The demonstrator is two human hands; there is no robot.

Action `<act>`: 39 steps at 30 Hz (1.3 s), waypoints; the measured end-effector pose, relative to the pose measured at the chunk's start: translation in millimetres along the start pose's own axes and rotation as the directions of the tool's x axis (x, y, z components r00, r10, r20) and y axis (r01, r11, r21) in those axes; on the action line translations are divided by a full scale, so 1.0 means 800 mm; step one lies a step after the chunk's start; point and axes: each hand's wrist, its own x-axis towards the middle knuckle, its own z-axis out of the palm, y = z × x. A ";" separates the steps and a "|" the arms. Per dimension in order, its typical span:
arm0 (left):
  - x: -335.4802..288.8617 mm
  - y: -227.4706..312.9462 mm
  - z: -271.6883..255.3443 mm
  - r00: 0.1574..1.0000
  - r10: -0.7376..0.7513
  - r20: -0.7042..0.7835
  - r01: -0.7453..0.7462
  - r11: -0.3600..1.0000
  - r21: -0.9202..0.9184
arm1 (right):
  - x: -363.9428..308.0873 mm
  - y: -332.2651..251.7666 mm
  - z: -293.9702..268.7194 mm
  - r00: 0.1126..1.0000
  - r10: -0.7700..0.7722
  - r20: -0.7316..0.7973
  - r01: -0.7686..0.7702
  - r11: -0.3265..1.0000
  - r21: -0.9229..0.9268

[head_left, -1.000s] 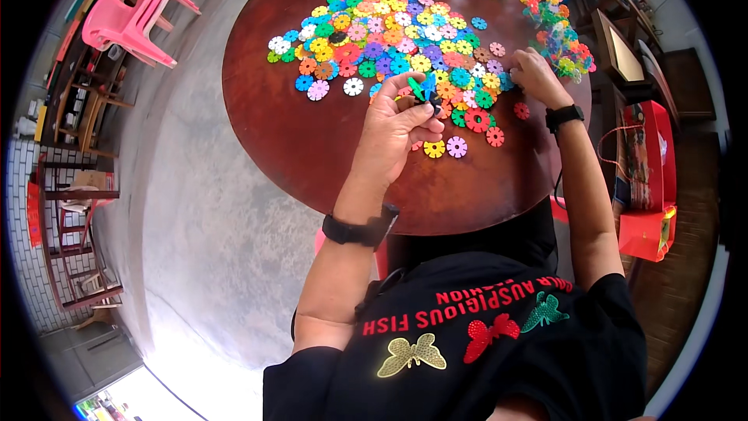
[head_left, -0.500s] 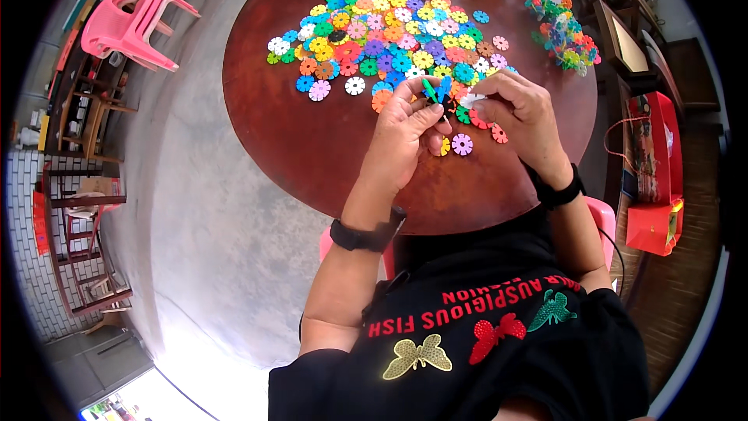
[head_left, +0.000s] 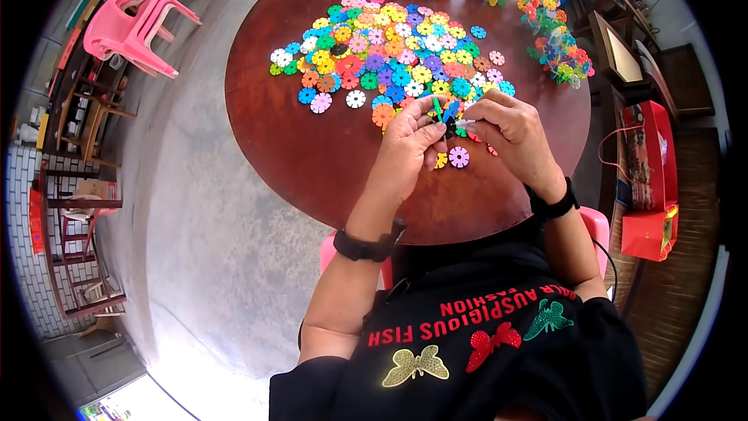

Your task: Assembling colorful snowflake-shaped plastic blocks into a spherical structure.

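Note:
Over the near part of a round dark-red table (head_left: 273,140), my left hand (head_left: 409,139) is closed on a small cluster of joined notched plastic discs (head_left: 447,118), with green, blue and black pieces showing. My right hand (head_left: 510,126) pinches a white notched disc (head_left: 465,122) at the cluster's right side; the fingers partly hide where the two meet. Just below my hands lie a purple disc (head_left: 459,157) and a yellow one (head_left: 441,160). Beyond them spreads a large heap of loose flower-shaped discs (head_left: 389,47) in many colours.
Assembled disc clusters (head_left: 557,39) line the table's far right edge. Pink plastic chairs (head_left: 132,27) stand on the floor at the left. Red gift bags (head_left: 650,164) are at the right, beside wooden furniture. A wooden rack (head_left: 78,242) stands by the left wall.
My right hand has brought the white disc in against the cluster, where a small gap showed before. The view has shifted slightly.

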 end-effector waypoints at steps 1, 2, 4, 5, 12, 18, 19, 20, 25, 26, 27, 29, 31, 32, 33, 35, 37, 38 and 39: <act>0.000 -0.001 -0.001 1.000 0.000 0.000 0.000 1.000 0.000 | 0.000 0.000 0.000 1.000 0.017 0.004 -0.017 1.000 -0.003; 0.001 -0.002 -0.001 1.000 -0.008 0.014 0.009 1.000 -0.030 | 0.000 0.001 0.000 1.000 0.018 0.003 -0.018 1.000 -0.004; 0.002 -0.003 -0.004 0.999 -0.017 0.030 0.019 0.998 -0.061 | 0.000 0.000 0.000 0.999 0.042 -0.009 -0.042 0.999 -0.026; 0.001 -0.003 -0.006 0.998 -0.033 0.063 0.039 0.994 -0.106 | -0.001 -0.002 0.001 0.999 0.043 -0.009 -0.044 0.999 -0.026; 0.000 -0.002 -0.003 0.990 -0.101 0.101 0.116 0.982 -0.149 | -0.010 0.003 0.002 0.990 0.126 -0.058 -0.122 0.990 0.075; -0.001 -0.002 -0.001 0.994 -0.094 0.048 0.100 0.987 -0.126 | -0.012 0.000 0.004 0.991 0.125 -0.055 -0.120 0.990 0.081; -0.001 -0.001 0.000 0.994 -0.097 0.047 0.102 0.987 -0.125 | -0.012 0.001 0.004 0.990 0.124 -0.068 -0.118 0.990 0.081; -0.001 0.001 0.002 0.994 -0.097 0.046 0.101 0.988 -0.117 | -0.013 0.000 0.004 0.990 0.127 -0.067 -0.121 0.989 0.082; 0.000 -0.002 0.001 0.995 -0.097 0.031 0.100 0.990 -0.095 | -0.012 -0.004 0.000 0.994 0.104 -0.035 -0.103 0.994 0.024; 0.000 -0.003 0.000 0.994 -0.099 0.045 0.104 0.988 -0.114 | -0.012 -0.004 0.000 0.994 0.104 -0.035 -0.103 0.994 0.024; 0.000 -0.004 -0.002 0.993 -0.100 0.060 0.107 0.985 -0.132 | -0.012 -0.004 0.000 0.995 0.100 -0.031 -0.099 0.995 0.022; 0.001 -0.006 -0.007 0.989 -0.116 0.096 0.130 0.981 -0.148 | -0.012 -0.004 0.001 0.995 0.096 -0.028 -0.095 0.995 0.017; 0.001 -0.007 -0.009 0.982 -0.131 0.134 0.153 0.975 -0.163 | -0.014 -0.001 0.005 0.993 0.103 -0.053 -0.098 0.991 0.092; 0.001 -0.007 -0.009 0.983 -0.139 0.118 0.158 0.972 -0.172 | -0.015 -0.001 0.007 0.993 0.104 -0.052 -0.099 0.991 0.092; 0.001 -0.008 -0.009 0.984 -0.147 0.102 0.164 0.970 -0.181 | -0.016 0.000 0.010 0.989 0.140 -0.044 -0.134 0.983 0.126; 0.001 -0.008 -0.008 0.984 -0.134 0.115 0.154 0.970 -0.186 | -0.018 0.001 0.012 0.984 0.176 -0.034 -0.169 0.972 0.161; 0.000 -0.007 -0.007 0.985 -0.120 0.126 0.143 0.971 -0.190 | -0.019 0.000 0.014 0.979 0.198 -0.055 -0.187 0.970 0.153; -0.001 -0.008 -0.006 0.986 -0.116 0.116 0.135 0.974 -0.181 | -0.019 0.001 0.015 0.979 0.198 -0.055 -0.188 0.970 0.153; -0.001 -0.008 -0.004 0.988 -0.111 0.106 0.128 0.977 -0.172 | -0.019 0.002 0.015 0.988 0.140 -0.065 -0.132 0.985 0.114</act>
